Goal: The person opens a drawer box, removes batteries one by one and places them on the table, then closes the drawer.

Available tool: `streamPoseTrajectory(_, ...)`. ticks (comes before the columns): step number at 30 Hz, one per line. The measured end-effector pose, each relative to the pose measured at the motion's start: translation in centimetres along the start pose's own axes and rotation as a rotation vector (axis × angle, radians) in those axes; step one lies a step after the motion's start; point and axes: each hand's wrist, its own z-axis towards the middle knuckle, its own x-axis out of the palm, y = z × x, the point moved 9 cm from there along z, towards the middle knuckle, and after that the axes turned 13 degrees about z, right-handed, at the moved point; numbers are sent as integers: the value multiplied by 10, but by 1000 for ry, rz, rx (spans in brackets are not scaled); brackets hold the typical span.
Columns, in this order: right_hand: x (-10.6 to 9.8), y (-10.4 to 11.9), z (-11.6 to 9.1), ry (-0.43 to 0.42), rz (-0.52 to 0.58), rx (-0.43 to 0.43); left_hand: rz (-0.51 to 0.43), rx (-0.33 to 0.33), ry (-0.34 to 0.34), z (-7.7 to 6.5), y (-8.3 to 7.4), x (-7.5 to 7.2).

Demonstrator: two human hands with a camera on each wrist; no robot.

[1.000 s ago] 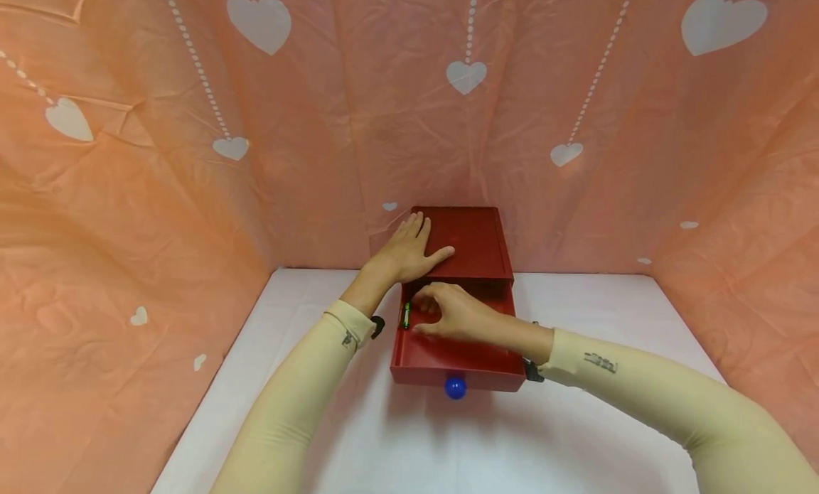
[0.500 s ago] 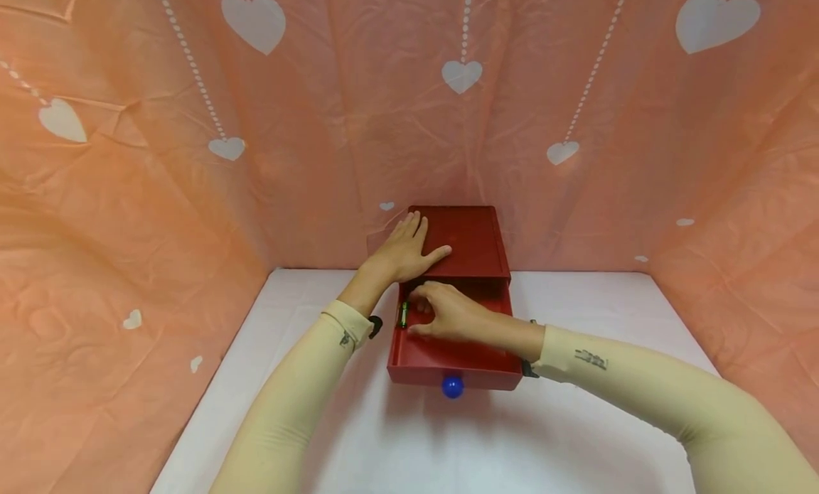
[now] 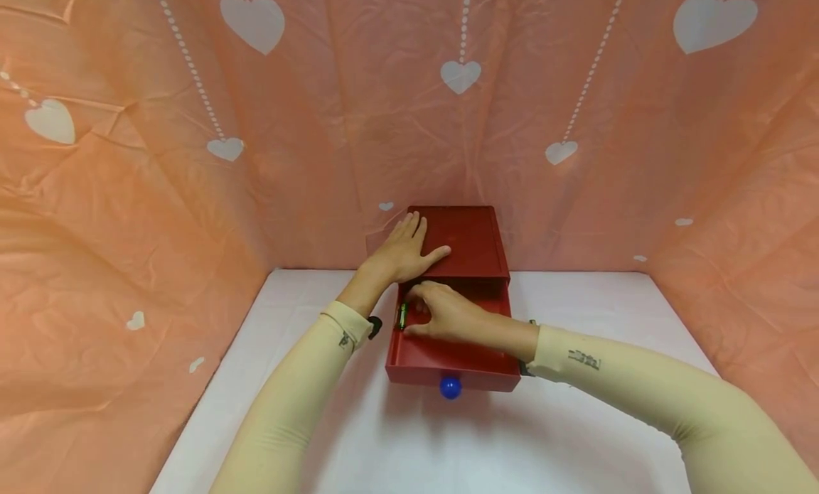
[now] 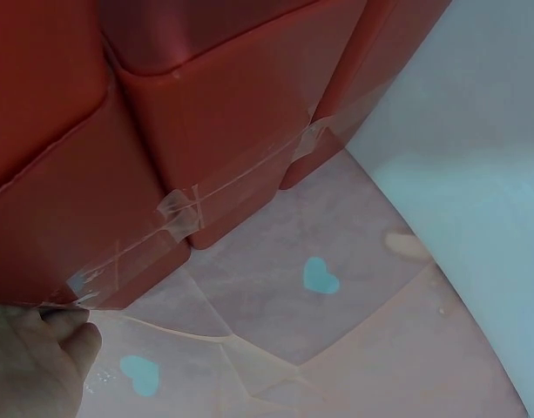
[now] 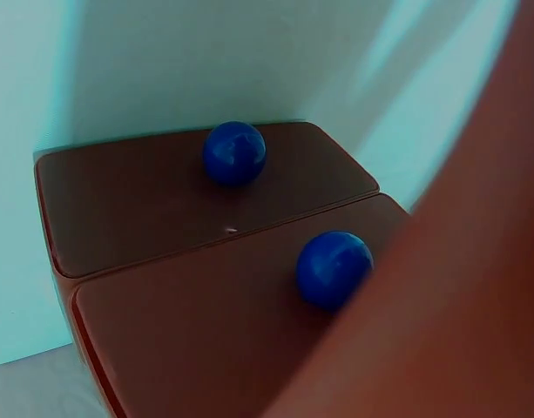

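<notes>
A red drawer cabinet [image 3: 463,238] stands against the back wall with its top drawer [image 3: 448,377] pulled out. My left hand [image 3: 403,256] lies flat on the left part of the cabinet top, thumb spread; part of it shows in the left wrist view. In the drawer, by its left wall, is a small green-and-black cylinder [image 3: 402,316] that looks like a battery. My right hand [image 3: 444,313] reaches into the drawer, its thumb and bent fingers apart near the cylinder's two ends. Whether they touch it cannot be made out. The right wrist view does not show the fingertips.
A blue ball knob [image 3: 451,388] sits on the pulled-out drawer's front. Below it, the lower drawer fronts [image 5: 162,200] carry blue knobs [image 5: 234,153] too. White cloth [image 3: 320,437] covers the table, and an orange sheet with hearts [image 3: 307,160] hangs on three sides.
My right hand has shifted slightly left, bringing its thumb and fingers closer to the small cylinder. My left hand stays on the cabinet top. The head view has turned a little.
</notes>
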Motion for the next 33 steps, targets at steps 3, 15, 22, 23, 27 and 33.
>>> streamPoseTrajectory(3, 1, 0, 0, 6, -7, 10, -5, 0, 1, -1, 0, -1)
streamPoseTrajectory(15, 2, 2, 2, 5, -25, -11, -10, 5, -18, 1, 1, 1)
streamPoseTrajectory(22, 3, 3, 3, 0, -38, -16, -16, -1, -12, 0, 1, 1)
streamPoseTrajectory(23, 3, 3, 3, -1, -40, -15, -15, -2, -8, 0, 1, 1)
streamPoseTrajectory(27, 3, 4, 3, -7, -55, -14, -16, -1, -2, -1, 0, 1)
streamPoseTrajectory(33, 4, 1, 3, -2, -64, 1, -14, 6, -3, -2, -1, -2)
